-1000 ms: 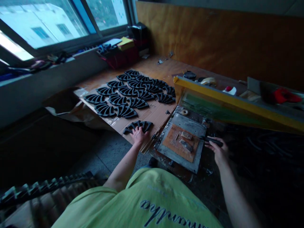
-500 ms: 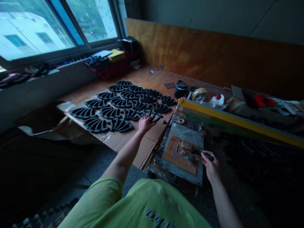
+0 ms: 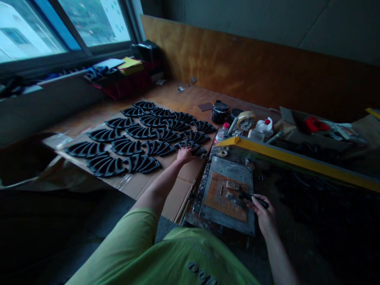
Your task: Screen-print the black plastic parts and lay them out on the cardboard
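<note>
My left hand (image 3: 185,155) reaches over the cardboard (image 3: 171,202), its fingers closed on the edge of a black ribbed, fan-shaped piece (image 3: 199,150) at the near right of the laid-out rows. Much of that piece is hidden by the hand. Several similar black ribbed pieces (image 3: 127,146) lie flat beyond and to the left. My right hand (image 3: 264,211) grips a black-handled tool (image 3: 257,201) above a grey metal plate (image 3: 246,171); the tool's tip points left, and its kind is unclear. A brown board (image 3: 213,198) with small blocks (image 3: 232,185) rests on the plate.
A yellow-edged clear screen (image 3: 267,149) crosses behind the plate. A red-capped bottle (image 3: 220,134), a black pot (image 3: 220,113) and a tape roll (image 3: 246,118) stand behind it. An open carton (image 3: 292,118) is at right. Dark pieces lie below the screen.
The fan-shaped piece at my left hand was tilted and now lies flatter on the cardboard. My right hand stays over the plate with the tool. The view has turned slightly right.
</note>
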{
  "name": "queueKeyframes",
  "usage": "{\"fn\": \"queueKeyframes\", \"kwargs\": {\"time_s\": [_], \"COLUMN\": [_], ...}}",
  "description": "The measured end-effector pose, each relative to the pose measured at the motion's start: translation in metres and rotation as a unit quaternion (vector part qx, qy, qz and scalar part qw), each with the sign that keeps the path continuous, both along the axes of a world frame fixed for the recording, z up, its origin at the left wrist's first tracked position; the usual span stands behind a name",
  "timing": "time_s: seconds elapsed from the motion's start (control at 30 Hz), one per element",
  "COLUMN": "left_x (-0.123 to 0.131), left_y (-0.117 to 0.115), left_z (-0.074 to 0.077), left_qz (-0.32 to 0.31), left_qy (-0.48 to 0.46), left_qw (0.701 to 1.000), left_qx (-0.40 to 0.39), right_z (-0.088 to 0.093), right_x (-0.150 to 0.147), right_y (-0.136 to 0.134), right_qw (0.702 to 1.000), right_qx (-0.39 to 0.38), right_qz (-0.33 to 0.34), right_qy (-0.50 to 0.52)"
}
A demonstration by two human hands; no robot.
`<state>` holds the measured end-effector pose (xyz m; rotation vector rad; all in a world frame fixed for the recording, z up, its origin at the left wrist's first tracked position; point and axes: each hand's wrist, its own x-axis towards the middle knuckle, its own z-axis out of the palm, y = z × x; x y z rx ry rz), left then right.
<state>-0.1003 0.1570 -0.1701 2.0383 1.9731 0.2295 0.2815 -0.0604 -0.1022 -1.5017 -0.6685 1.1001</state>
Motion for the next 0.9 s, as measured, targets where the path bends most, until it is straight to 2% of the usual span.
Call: {"fn": "queueKeyframes", "kwargs": {"time_s": [0.1, 0.23, 0.4, 0.6, 0.73, 0.9], "left_x": [0.002, 0.005, 0.000, -0.021, -0.034, -0.037], "left_y": [-0.003, -0.004, -0.003, 0.001, 0.005, 0.004], "left_z": [-0.005, -0.009, -0.013, -0.016, -0.019, -0.023], "left_qz": [-0.003, 0.024, 0.014, -0.033, -0.073, -0.060], "left_qy": [0.024, 0.036, 0.033, 0.027, 0.012, 0.000], "left_qw": [1.000, 0.999, 0.999, 0.999, 0.997, 0.998], "left_qx": [-0.008, -0.032, -0.041, -0.027, -0.017, 0.000], "right_z": [-0.001, -0.006, -0.013, -0.023, -0.032, -0.043], "right_x": [-0.006, -0.014, -0.021, -0.018, -0.018, -0.026], "right_y": [0.002, 0.007, 0.015, 0.021, 0.022, 0.022], "right_qw": [1.000, 0.998, 0.992, 0.962, 0.947, 0.926], "right_qx": [-0.003, 0.003, -0.002, 0.027, 0.050, 0.088], "right_qz": [0.000, 0.012, 0.059, 0.137, 0.165, 0.199], "right_qy": [-0.022, -0.058, -0.110, -0.234, -0.271, -0.308]}}
